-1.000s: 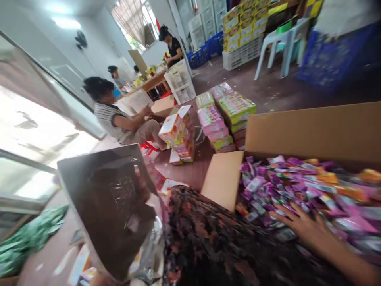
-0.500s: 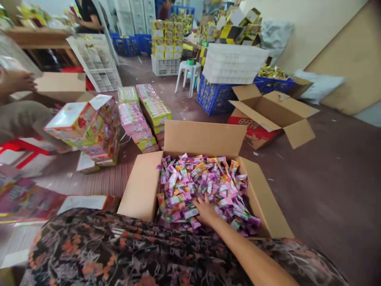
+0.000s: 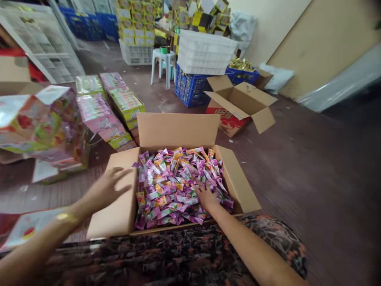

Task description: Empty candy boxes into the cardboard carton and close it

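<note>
In front of my lap stands an open cardboard box (image 3: 178, 129) with its flaps folded outward. Small purple and orange wrapped sachets (image 3: 169, 194) fill it nearly to the rim. My right hand (image 3: 206, 196) rests on the sachets right of the middle, fingers spread, gripping none that I can see. Over the box's left flap hovers my left hand (image 3: 111, 186), its fingers apart and holding nothing. A yellow bracelet (image 3: 67, 217) circles the left wrist.
Stacked printed cartons (image 3: 56, 127) stand at left, with rows of pink and green packs (image 3: 98, 113) beside them. Beyond the box are a second open carton (image 3: 238, 105), a small stool (image 3: 163, 59), and a white crate (image 3: 205, 51) on a blue crate (image 3: 190, 85).
My left hand has come into view from the left, over the box's left flap. My right hand stays on the sachets. The view has turned rightward, so the surroundings shift left.
</note>
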Demonstrator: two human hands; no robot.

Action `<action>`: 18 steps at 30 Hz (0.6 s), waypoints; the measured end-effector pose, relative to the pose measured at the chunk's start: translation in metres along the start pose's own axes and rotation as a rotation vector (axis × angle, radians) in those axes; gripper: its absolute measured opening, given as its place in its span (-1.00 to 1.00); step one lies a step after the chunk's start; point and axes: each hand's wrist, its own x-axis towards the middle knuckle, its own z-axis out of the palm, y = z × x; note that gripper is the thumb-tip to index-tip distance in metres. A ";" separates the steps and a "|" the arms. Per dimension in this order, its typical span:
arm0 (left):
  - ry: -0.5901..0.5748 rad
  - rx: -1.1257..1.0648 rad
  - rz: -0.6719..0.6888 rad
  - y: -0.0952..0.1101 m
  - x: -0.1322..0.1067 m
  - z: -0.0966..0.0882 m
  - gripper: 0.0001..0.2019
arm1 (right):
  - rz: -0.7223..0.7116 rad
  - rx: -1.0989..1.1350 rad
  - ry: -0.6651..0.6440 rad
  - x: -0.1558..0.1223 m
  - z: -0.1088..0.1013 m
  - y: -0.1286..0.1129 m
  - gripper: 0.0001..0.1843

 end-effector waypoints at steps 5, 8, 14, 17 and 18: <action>-0.364 0.009 0.030 0.073 0.074 0.089 -0.04 | 0.201 0.198 -0.125 0.000 0.020 0.002 0.25; -0.456 -0.018 -0.079 0.089 0.074 0.116 0.08 | 0.202 0.198 -0.126 0.004 0.022 -0.005 0.17; -0.518 -0.078 -0.093 0.087 0.038 0.138 0.00 | 0.058 0.179 -0.188 0.006 0.010 0.004 0.24; -0.501 -0.082 -0.100 0.086 0.037 0.151 0.08 | 0.073 0.131 -0.099 0.004 0.020 0.012 -0.11; -0.504 -0.095 -0.113 0.086 0.037 0.153 0.09 | 0.060 0.131 -0.067 0.006 0.024 0.008 -0.23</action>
